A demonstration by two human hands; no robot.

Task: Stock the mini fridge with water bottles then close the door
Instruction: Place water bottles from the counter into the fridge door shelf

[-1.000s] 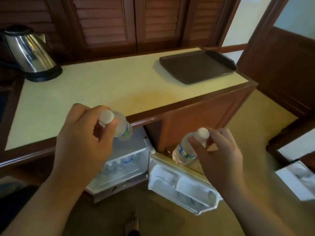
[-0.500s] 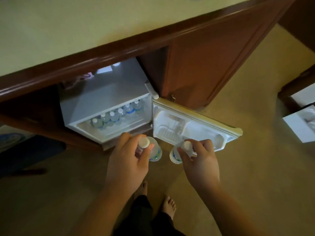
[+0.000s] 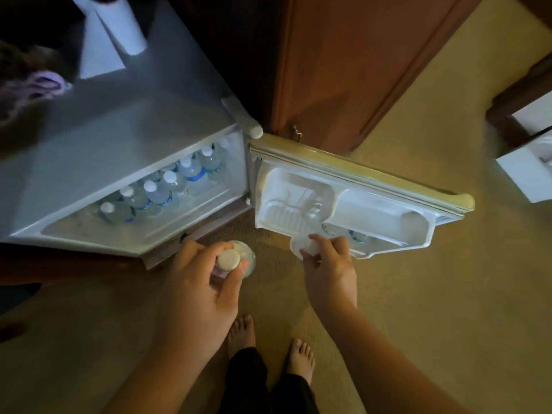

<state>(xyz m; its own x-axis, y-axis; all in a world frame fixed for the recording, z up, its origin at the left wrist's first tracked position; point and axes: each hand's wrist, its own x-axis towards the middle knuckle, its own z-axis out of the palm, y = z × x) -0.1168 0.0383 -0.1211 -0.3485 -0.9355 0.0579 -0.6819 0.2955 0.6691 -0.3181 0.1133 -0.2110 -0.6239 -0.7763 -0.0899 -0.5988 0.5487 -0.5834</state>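
A mini fridge (image 3: 119,162) is being shown in the left half of the frame, its door (image 3: 358,201) swung wide toward the right, with a row of water bottles (image 3: 167,189) already standing along the inside shelf. The stocking step is judged to be in hand: two more bottles are being carried in. One bottle (image 3: 294,246) is being gripped by the cap in the closed right hand (image 3: 328,270) at the lower edge of the door rack, where another bottle (image 3: 355,236) is partly showing. A second bottle (image 3: 248,258) is being clasped around its neck by the closed left hand (image 3: 197,294), just in front of the fridge's lower edge. The next move is thought to call for each bottle being lowered upright into a free slot, then the door being pushed shut. A tan carpet (image 3: 418,309) is being stood on with bare feet (image 3: 242,333) at lower centre, and a wooden cabinet (image 3: 343,64) is filling the upper middle
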